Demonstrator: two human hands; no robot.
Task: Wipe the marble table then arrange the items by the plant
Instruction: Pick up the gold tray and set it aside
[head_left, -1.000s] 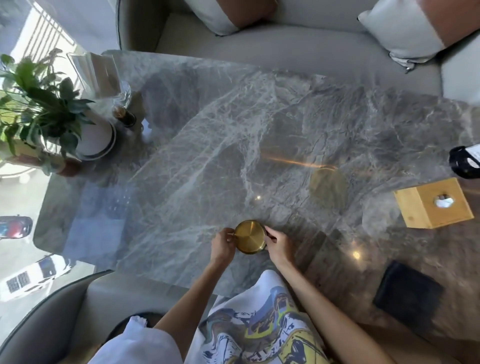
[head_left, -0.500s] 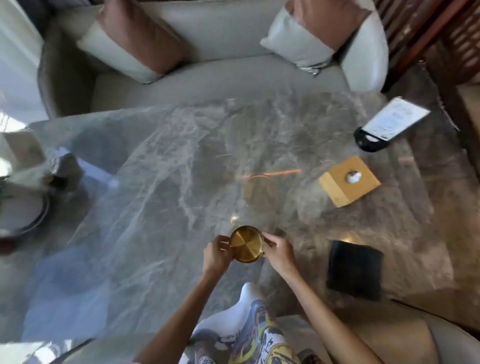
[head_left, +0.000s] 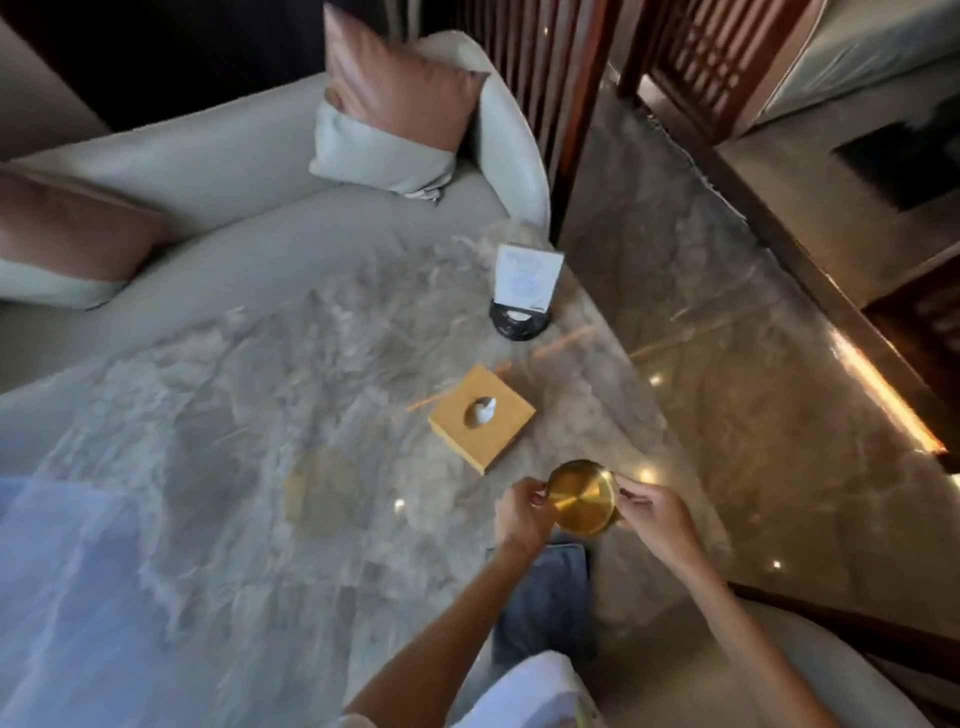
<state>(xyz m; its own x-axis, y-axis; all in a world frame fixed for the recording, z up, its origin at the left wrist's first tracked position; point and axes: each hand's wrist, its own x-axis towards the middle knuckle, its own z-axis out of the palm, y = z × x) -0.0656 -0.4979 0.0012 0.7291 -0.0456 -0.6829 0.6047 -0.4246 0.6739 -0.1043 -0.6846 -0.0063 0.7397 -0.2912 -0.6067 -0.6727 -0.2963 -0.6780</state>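
Observation:
Both my hands hold a round gold dish (head_left: 583, 496) above the right end of the grey marble table (head_left: 234, 467). My left hand (head_left: 522, 517) pinches its left rim and my right hand (head_left: 654, 514) pinches its right rim. Just beyond the dish sits a square yellow wooden tissue box (head_left: 480, 423). Farther back near the table's corner stands a black round holder (head_left: 519, 319) with a white card in it. A dark cloth (head_left: 545, 603) lies on the table below my hands, partly hidden by my left forearm. The plant is out of view.
A grey sofa (head_left: 234, 171) with brown-and-white cushions (head_left: 395, 109) runs along the table's far side. Glossy stone floor (head_left: 753, 389) lies to the right, with dark wooden screens behind it. A pale chair edge (head_left: 810, 670) is at the lower right.
The view has swung to the right, so the plant left the frame. Both hands carried the gold dish rightward, from the table's middle to beside the tissue box.

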